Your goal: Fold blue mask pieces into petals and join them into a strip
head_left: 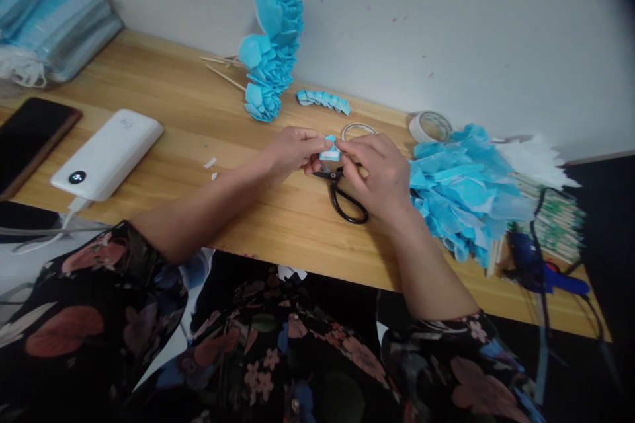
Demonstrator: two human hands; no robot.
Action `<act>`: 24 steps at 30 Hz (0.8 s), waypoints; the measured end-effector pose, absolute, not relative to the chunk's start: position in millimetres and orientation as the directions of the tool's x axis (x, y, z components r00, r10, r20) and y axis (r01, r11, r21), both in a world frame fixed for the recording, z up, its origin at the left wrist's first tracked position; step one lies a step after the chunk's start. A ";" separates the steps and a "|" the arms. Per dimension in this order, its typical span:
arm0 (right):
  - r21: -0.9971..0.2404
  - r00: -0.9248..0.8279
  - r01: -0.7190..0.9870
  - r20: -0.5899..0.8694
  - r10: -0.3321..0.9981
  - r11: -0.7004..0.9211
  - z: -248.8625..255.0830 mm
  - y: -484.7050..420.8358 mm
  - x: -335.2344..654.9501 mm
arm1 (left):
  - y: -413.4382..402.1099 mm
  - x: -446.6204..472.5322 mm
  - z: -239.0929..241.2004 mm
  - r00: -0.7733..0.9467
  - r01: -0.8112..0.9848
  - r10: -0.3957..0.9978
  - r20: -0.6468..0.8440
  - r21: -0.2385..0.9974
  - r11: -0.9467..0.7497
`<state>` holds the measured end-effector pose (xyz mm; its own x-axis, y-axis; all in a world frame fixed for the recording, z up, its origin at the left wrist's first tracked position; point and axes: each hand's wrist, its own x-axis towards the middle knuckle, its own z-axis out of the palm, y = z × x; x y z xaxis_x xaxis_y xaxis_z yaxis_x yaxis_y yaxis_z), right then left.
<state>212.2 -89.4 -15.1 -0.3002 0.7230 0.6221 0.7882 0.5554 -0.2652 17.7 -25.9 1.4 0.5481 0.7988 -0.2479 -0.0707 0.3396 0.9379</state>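
Between both hands is a small folded blue piece [330,147] with a white strip along its lower part. My left hand [296,149] pinches its left side with thumb and fingers. On the right side, my right hand [376,168] grips the same piece with thumb and forefinger. Black-handled scissors [349,209] lie on the table right under the hands, partly hidden by them. Behind the hands lies a row of folded blue pieces [323,100]. A roll of tape [360,129] is partly covered by my right hand.
Blue flowers on sticks [272,56] lie at the back. Loose blue petals [459,188], another tape roll [430,127] and a blue glue gun [543,271] are on the right. A white power bank [108,153] and a phone [34,142] lie left, near stacked blue material [54,10].
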 end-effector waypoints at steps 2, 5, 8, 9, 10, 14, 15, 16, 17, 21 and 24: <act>-0.268 -0.289 0.796 0.620 0.730 0.543 -14.2 -89.2 212.2 | -25.4 17.8 1.3 0.558 -0.069 0.794 -0.240 0.940 0.333; -0.261 -0.276 0.802 0.634 0.722 0.536 -14.9 -88.2 213.5 | -25.9 18.5 2.3 0.572 -0.057 0.786 -0.234 0.945 0.323; -0.284 -0.268 0.785 0.645 0.715 0.551 -16.0 -87.5 215.0 | -27.4 19.2 2.8 0.576 -0.033 0.790 -0.210 0.960 0.279; -0.295 -0.264 0.781 0.642 0.720 0.550 -16.0 -87.5 215.1 | -27.9 19.3 2.7 0.574 -0.023 0.795 -0.199 0.966 0.258; -0.307 -0.258 0.781 0.635 0.728 0.544 -15.6 -87.7 214.9 | -28.2 19.3 2.5 0.572 -0.010 0.798 -0.189 0.971 0.238; -0.353 -0.208 0.788 0.619 0.758 0.504 -12.1 -89.2 211.9 | -28.2 18.8 1.7 0.574 0.039 0.803 -0.160 0.985 0.169; -0.377 -0.188 0.784 0.614 0.767 0.494 -11.2 -89.6 210.9 | -27.9 18.5 1.7 0.578 0.051 0.801 -0.156 0.987 0.155; -0.410 -0.163 0.775 0.604 0.780 0.480 -10.5 -89.9 210.0 | -27.7 18.2 1.8 0.583 0.065 0.798 -0.155 0.987 0.145; -0.452 -0.132 0.763 0.590 0.797 0.461 -9.9 -90.1 209.1 | -27.5 17.9 2.1 0.585 0.079 0.795 -0.157 0.988 0.136; -0.610 0.001 0.696 0.530 0.848 0.380 -10.3 -89.9 206.6 | -27.4 16.8 3.8 0.584 0.121 0.794 -0.166 0.986 0.117; -0.657 0.049 0.655 0.530 0.847 0.373 -12.9 -88.5 206.0 | -27.9 16.8 5.6 0.574 0.131 0.801 -0.169 0.985 0.114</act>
